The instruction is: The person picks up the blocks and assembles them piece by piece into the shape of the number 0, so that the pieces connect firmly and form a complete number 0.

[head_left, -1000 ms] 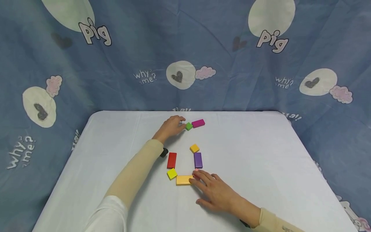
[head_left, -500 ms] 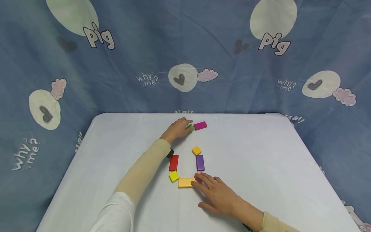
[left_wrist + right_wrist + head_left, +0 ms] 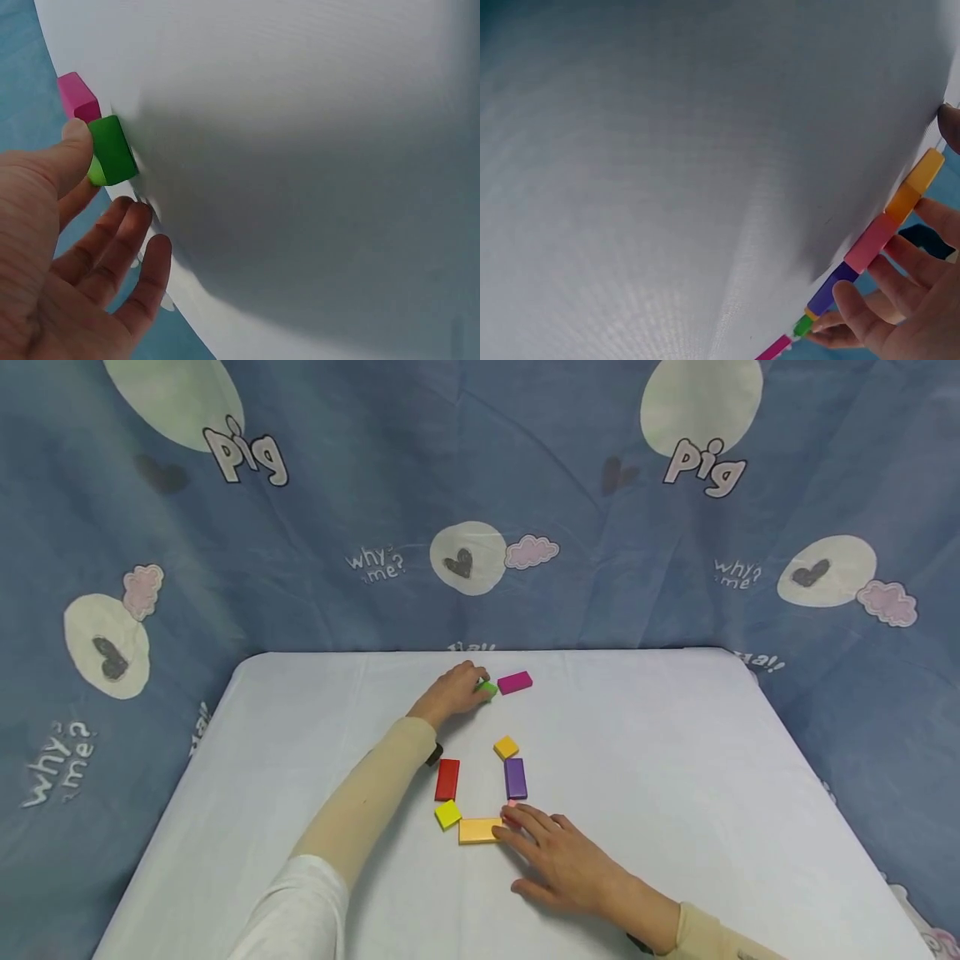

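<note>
Near the table's far edge my left hand point(image 3: 452, 690) pinches a green block point(image 3: 112, 150) between thumb and index finger; its other fingers are spread below. Just right of it in the head view lies a magenta block point(image 3: 515, 682). My right hand point(image 3: 564, 862) rests with loosely bent fingers at a pink block point(image 3: 871, 242), which it mostly covers in the head view. Its fingertips also reach the end of a light orange long block point(image 3: 478, 831). A purple block point(image 3: 515, 778) lies beyond the pink one, with an amber block point(image 3: 506, 747) at its far end.
A red block point(image 3: 447, 780) and a yellow block point(image 3: 448, 815) lie on the left, below the left forearm, continuing the line from the light orange block. The white table point(image 3: 675, 760) ends at a blue printed curtain point(image 3: 600, 593).
My left hand has moved a little to the right and its thumb and finger have come together on the green block. My right hand has stayed in place; the head view shifted slightly.
</note>
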`<state>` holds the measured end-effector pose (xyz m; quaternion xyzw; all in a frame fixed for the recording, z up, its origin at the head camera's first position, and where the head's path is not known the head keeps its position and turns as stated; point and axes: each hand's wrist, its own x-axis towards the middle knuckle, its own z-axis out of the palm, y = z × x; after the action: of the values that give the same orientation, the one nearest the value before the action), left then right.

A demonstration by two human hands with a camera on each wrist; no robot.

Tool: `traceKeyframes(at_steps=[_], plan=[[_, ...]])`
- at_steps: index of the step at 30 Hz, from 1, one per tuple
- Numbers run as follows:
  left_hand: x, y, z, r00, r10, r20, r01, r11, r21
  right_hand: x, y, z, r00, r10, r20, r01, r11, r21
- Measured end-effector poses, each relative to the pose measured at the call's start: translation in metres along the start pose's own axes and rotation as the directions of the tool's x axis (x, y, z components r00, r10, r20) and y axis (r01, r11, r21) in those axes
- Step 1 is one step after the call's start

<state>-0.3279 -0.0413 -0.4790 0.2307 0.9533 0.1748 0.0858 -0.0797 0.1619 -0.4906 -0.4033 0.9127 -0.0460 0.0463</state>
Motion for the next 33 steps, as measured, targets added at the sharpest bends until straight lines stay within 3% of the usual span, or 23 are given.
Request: traceKeyframes(at_steps=[13, 23, 33], plan=[[-0.002, -0.014, 0.001, 0.997, 0.016, -0.07, -0.028, 0.984, -0.177, 0.0, -0.002, -0.002, 1.0, 0.01, 0.001, -0.01, 1.0, -0.018], [-0.017, -0.011, -0.014, 0.991, 0.01, -0.134, -0.049, 0.954, -0.294, -0.001, -0.002, -0.002, 1.0, 0.012, 0.017, -0.012, 1.0, -0.021], [-0.032, -0.01, -0.021, 0.991, 0.029, -0.127, -0.073, 0.929, -0.362, -0.001, 0.0, -0.001, 1.0, 0.002, -0.009, -0.002, 1.0, -0.002]])
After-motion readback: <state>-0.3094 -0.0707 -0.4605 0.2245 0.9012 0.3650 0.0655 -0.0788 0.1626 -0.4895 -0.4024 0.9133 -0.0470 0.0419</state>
